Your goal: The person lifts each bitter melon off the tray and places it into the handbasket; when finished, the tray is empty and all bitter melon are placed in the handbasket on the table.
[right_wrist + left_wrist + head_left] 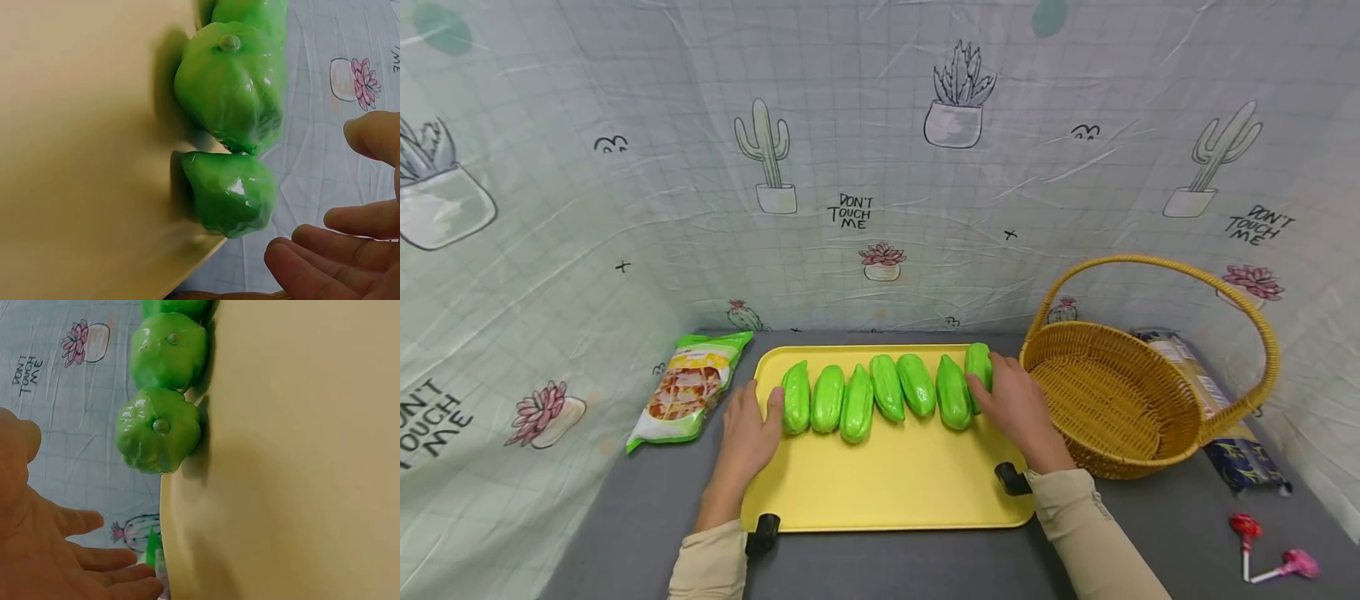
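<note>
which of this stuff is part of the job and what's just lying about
Likely part of the job:
yellow tray
seven green vegetables, rowed on it
left hand and right hand, at the row's ends

Apparently just lying about:
green-edged bag
wicker basket, though its role is uncertain
packet partly behind it
red lollipop, pink lollipop

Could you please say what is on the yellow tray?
Seven green cucumber-shaped vegetables lie in a row on the yellow tray. The surface beneath them is hidden; the left hand and right hand cover parts of the tray's side edges.
</note>
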Demonstrator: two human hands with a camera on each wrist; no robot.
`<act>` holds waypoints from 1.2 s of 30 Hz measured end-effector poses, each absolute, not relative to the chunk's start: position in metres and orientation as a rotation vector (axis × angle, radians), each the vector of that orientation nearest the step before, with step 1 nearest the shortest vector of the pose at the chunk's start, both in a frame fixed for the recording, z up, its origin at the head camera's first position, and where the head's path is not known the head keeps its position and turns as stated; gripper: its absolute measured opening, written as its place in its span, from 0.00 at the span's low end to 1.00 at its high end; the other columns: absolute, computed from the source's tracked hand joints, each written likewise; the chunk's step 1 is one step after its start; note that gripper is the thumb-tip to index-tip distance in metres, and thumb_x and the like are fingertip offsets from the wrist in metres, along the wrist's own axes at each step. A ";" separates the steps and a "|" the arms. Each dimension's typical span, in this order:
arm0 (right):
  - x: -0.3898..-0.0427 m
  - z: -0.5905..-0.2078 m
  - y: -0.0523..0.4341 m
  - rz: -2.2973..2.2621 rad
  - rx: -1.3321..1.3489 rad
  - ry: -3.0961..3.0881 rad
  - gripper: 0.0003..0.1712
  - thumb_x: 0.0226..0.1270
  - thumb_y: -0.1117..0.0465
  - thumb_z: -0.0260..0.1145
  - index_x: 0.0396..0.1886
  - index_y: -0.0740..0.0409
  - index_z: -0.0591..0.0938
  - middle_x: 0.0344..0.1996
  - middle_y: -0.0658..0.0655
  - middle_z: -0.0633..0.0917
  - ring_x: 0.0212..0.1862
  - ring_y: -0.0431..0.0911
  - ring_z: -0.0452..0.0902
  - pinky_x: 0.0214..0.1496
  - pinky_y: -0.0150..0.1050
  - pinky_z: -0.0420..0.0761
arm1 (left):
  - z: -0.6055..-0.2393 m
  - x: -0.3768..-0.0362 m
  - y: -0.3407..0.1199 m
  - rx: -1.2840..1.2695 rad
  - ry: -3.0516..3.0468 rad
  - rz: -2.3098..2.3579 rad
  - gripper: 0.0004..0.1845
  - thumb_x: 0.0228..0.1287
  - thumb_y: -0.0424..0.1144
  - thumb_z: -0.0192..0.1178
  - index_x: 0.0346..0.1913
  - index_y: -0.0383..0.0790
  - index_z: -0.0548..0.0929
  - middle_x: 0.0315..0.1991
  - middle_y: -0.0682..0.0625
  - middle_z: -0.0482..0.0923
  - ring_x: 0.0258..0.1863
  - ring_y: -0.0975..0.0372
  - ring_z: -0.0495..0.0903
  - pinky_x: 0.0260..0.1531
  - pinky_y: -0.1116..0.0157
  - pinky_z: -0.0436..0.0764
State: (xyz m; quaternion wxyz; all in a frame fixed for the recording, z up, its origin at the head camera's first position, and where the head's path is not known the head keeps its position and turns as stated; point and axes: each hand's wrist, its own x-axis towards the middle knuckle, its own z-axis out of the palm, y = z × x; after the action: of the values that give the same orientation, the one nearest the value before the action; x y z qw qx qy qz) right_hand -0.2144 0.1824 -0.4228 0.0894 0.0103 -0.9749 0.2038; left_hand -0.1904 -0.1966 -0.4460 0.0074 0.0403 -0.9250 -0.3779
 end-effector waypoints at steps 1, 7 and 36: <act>-0.216 -0.423 0.182 0.610 0.026 -2.908 0.38 0.77 0.46 0.59 0.71 0.74 0.70 0.61 0.77 0.78 0.58 0.69 0.78 0.59 0.64 0.78 | -0.446 -0.191 -0.197 0.133 -2.890 -1.206 0.44 0.81 0.62 0.31 0.80 0.27 0.45 0.79 0.24 0.41 0.78 0.29 0.40 0.74 0.32 0.47; -0.220 -0.426 0.181 0.623 -0.005 -2.980 0.42 0.77 0.43 0.57 0.73 0.75 0.65 0.64 0.78 0.74 0.61 0.70 0.76 0.60 0.65 0.77 | -0.443 -0.197 -0.201 0.183 -2.885 -1.327 0.46 0.80 0.63 0.28 0.80 0.25 0.43 0.78 0.22 0.43 0.78 0.28 0.43 0.74 0.32 0.48; -0.234 -0.435 0.172 0.594 -0.067 -3.009 0.42 0.74 0.43 0.62 0.71 0.74 0.69 0.65 0.78 0.72 0.56 0.69 0.79 0.56 0.62 0.80 | -0.455 -0.212 -0.219 0.453 -2.683 -1.464 0.30 0.81 0.56 0.35 0.51 0.30 0.75 0.54 0.30 0.75 0.45 0.44 0.74 0.45 0.51 0.72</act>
State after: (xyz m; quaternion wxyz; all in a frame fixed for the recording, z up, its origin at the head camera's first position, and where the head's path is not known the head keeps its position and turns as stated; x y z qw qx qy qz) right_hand -0.2336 0.1719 -0.4350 0.0366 -0.0219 -0.9802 0.1936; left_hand -0.2118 -0.2195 -0.4553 0.0259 0.1465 -0.8680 -0.4737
